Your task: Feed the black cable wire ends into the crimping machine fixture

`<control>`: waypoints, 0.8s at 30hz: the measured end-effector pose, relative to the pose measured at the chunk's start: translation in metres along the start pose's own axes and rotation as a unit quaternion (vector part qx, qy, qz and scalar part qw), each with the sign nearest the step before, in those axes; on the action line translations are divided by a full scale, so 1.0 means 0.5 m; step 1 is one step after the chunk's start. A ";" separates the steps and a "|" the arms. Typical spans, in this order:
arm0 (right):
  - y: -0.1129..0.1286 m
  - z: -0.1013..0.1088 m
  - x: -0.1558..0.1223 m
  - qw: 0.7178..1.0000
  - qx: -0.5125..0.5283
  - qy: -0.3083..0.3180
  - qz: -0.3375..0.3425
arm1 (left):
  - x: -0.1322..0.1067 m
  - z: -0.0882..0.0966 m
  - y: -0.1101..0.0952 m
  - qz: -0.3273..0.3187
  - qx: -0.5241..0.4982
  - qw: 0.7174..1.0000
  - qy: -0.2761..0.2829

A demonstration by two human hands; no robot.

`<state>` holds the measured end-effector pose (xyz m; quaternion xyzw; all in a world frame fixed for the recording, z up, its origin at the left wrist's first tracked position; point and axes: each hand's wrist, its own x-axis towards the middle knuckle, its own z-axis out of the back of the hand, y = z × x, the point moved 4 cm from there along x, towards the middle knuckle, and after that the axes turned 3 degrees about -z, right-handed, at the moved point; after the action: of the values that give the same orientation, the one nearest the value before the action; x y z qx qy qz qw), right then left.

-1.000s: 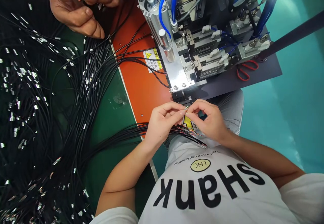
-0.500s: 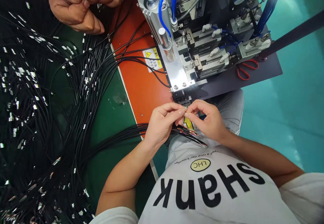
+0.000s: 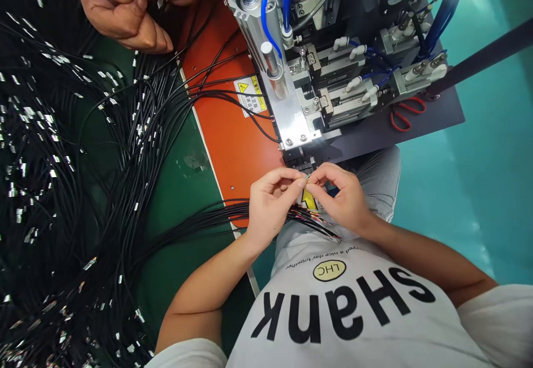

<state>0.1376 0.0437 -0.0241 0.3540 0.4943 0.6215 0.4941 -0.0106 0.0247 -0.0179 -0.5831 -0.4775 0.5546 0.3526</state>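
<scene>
My left hand is closed in a pinch, thumb against forefinger, on the end of a black cable. Thin coloured wires show between the fingertips of both hands. Touching those wires from the other side, my right hand is pinched shut on them. A bundle of black cables runs from the left, under my left hand, and ends over my lap in stripped coloured wire ends. My palms hide part of the bundle.
A machine with a metal cylinder and clamps stands on an orange plate ahead. Red-handled scissors lie to its right. Heaps of black cables with shiny ends cover the green table. Another person's hands work at top left.
My hands stay together almost in place, with small finger shifts; the coloured wires between the fingertips now show slightly more spread. The other person's hands have barely moved.
</scene>
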 end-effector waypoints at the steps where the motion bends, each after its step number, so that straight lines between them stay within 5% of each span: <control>1: -0.001 0.001 0.000 1.000 -0.005 0.004 -0.002 | 0.000 0.001 0.002 0.006 -0.001 1.000 0.001; 10: 0.025 0.046 0.014 0.999 -0.045 0.018 -0.022 | 0.002 0.007 0.005 0.049 0.020 0.998 0.027; 24: 0.040 0.032 0.009 0.999 -0.021 -0.036 0.015 | -0.001 -0.001 -0.002 0.013 0.060 0.997 0.047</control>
<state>0.1458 0.0521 -0.0012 0.3733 0.4578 0.6257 0.5095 -0.0105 0.0248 -0.0168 -0.5926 -0.4186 0.5585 0.4021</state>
